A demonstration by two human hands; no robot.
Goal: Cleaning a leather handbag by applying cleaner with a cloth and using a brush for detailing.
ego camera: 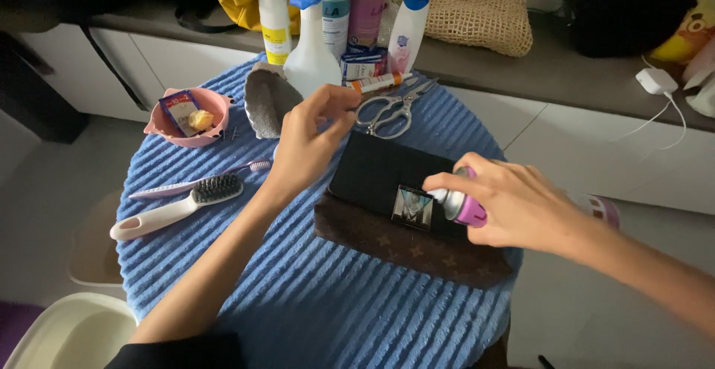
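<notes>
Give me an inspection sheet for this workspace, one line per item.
Surface: round table under a blue ribbed towel.
Job's things: black purse lying on a brown patterned bag; purple-capped spray can.
Clutter: scissors, white brush, toothbrush, pink bowl, grey cloth, spray bottle and other bottles at the back.
Hands: left hand pinched above the purse's upper edge; right hand holds the can, nozzle toward the purse's metal clasp.
Cables: white charger with cord on the counter.
Surroundings: woven bag, white cabinets, cream tub on the floor.
</notes>
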